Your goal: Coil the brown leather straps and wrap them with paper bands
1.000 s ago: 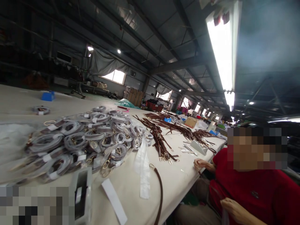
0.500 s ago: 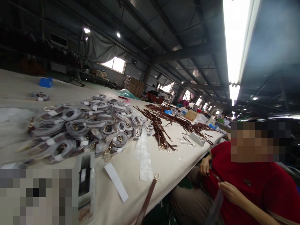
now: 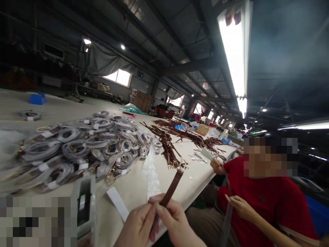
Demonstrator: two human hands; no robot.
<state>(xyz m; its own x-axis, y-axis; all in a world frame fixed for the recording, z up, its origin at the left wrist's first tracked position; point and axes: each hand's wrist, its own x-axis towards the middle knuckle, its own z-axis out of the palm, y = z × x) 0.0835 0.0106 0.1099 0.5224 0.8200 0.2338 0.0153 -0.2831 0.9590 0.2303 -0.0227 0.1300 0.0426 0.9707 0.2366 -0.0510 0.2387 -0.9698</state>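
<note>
Both my hands are low in the middle of the view, close together over the table's near edge. A brown leather strap [image 3: 172,187] slants up between them, with a metal fitting [image 3: 183,165] at its upper end. My left hand [image 3: 137,224] is closed on the lower part of this strap. Beside it, my right hand [image 3: 177,221] pinches the strap between thumb and fingers. The strap's lower end is hidden behind the hands. A white paper strip [image 3: 117,202] lies left of my hands, and a crumpled clear plastic sleeve [image 3: 151,171] lies just beyond them.
Several coiled, wrapped straps [image 3: 77,149] form a heap on the left of the table. Loose brown straps [image 3: 167,145] lie farther back. A grey plastic case [image 3: 84,202] stands at near left. At right sits a co-worker in a red shirt [image 3: 262,206], handling a strap in plastic.
My hands have come into view, and the brown strap between them reaches higher than before. The co-worker's hands have moved apart, stretching the plastic-covered strap. The whole view has shifted slightly.
</note>
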